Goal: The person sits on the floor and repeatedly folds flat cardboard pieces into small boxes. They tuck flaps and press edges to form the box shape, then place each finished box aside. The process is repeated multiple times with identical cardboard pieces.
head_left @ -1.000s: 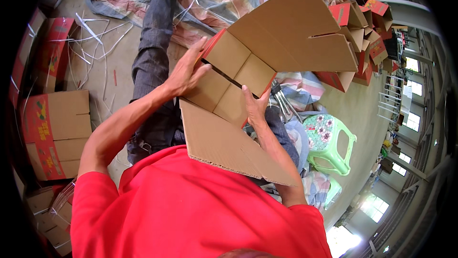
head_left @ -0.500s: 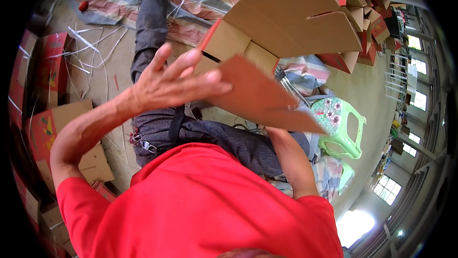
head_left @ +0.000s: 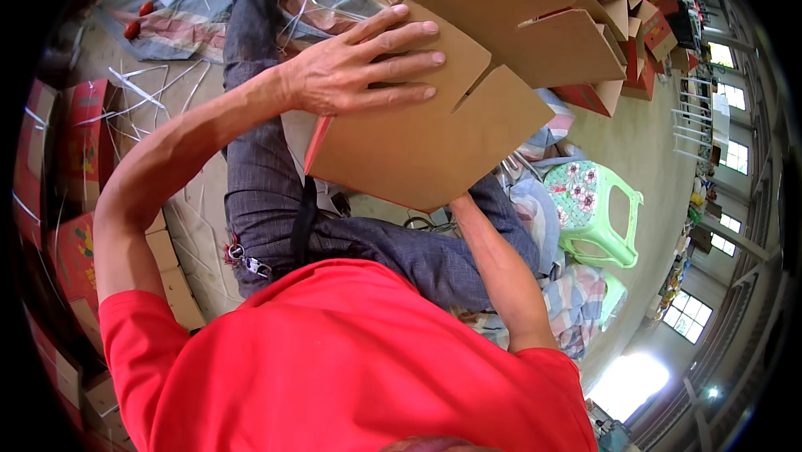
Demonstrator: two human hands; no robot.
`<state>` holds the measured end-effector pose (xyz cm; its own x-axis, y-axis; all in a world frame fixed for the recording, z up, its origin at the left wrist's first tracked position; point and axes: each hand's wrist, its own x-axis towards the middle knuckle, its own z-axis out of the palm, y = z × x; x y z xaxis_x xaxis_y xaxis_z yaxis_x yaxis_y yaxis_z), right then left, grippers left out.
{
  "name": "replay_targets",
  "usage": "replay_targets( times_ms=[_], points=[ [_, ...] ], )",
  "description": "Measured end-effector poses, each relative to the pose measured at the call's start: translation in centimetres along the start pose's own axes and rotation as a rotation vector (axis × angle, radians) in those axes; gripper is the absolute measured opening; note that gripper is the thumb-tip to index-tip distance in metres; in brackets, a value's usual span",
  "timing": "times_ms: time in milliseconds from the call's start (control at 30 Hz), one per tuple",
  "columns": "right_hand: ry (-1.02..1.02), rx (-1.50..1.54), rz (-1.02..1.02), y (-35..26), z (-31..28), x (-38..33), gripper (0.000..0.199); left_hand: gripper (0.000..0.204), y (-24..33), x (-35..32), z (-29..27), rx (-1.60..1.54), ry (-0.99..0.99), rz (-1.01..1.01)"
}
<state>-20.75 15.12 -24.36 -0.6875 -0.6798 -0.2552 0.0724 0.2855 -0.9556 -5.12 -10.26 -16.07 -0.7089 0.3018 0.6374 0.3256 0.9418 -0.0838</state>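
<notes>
Over my lap is a cardboard box [head_left: 401,147], brown on its bare faces and red along an outer edge. My left hand [head_left: 368,63] lies on a folded-in slotted flap at its upper left, fingers stretched out and slightly apart. Another large slotted flap [head_left: 501,9] stands up at the far side. My right forearm [head_left: 501,264] reaches up to the near edge of the box. Beyond the wrist, my right hand is hidden behind the cardboard, so its fingers do not show.
A green plastic stool [head_left: 597,210] with a flowered top stands at the right. Red and brown boxes [head_left: 639,34] are piled at the far right. More boxes [head_left: 88,139] line the left side, near white straps [head_left: 138,88] on the floor. A striped sheet [head_left: 200,22] lies at the far left.
My left hand has moved right and away from me, coming down onto the cardboard. The near flap, red side showing and blurred before, is now folded over with its brown side up.
</notes>
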Motion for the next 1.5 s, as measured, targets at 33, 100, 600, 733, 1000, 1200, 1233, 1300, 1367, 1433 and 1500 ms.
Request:
replay_targets(
  times_ms=[33, 100, 600, 733, 1000, 1200, 1233, 1300, 1367, 1433, 1500],
  points=[
    [0.001, 0.003, 0.006, 0.1, 0.0, -0.3, 0.070, 0.055, 0.6, -0.3, -0.1, -0.006, -0.009, -0.019],
    [-0.002, 0.012, 0.020, 0.1, -0.4, -0.8, 0.070, 0.056, 2.0, -0.9, -0.3, -0.076, -0.074, -0.072],
    [-0.034, 0.085, 0.103, 0.1, -0.8, -1.7, 0.068, 0.078, 8.3, -5.2, -3.0, -0.710, -0.338, -0.394],
    [-0.032, 0.106, 0.134, 0.2, -0.7, -1.9, 0.067, 0.077, 8.8, -4.9, -3.5, -0.759, -0.346, -0.394],
    [-0.053, 0.177, 0.251, 0.2, -0.6, -2.1, 0.066, 0.076, 11.1, -5.9, -4.5, -0.778, -0.376, -0.455],
    [0.013, -0.462, -0.505, 1.9, -3.8, -2.7, 0.062, 0.078, 12.3, -6.8, -4.6, -0.844, -0.314, -0.498],
    [-0.043, -0.606, -0.608, 1.2, -4.3, -3.5, 0.055, 0.077, 12.3, -7.0, -4.8, -0.841, -0.321, -0.501],
    [-0.125, -0.865, -0.849, -0.6, -5.3, -5.0, 0.044, 0.077, 12.8, -7.1, -5.0, -0.848, -0.333, -0.507],
    [-0.390, -1.040, -0.932, -2.1, -6.6, -6.0, 0.033, 0.076, 13.4, -7.6, -4.8, -0.881, -0.325, -0.521],
    [-0.436, -0.949, -0.866, -2.5, -6.4, -7.2, 0.024, 0.074, 13.8, -8.0, -4.8, -0.912, -0.311, -0.523],
    [-0.418, -0.936, -0.875, -2.4, -6.3, -8.1, 0.023, 0.070, 13.6, -8.1, -5.0, -0.939, -0.289, -0.513]
  ],
)
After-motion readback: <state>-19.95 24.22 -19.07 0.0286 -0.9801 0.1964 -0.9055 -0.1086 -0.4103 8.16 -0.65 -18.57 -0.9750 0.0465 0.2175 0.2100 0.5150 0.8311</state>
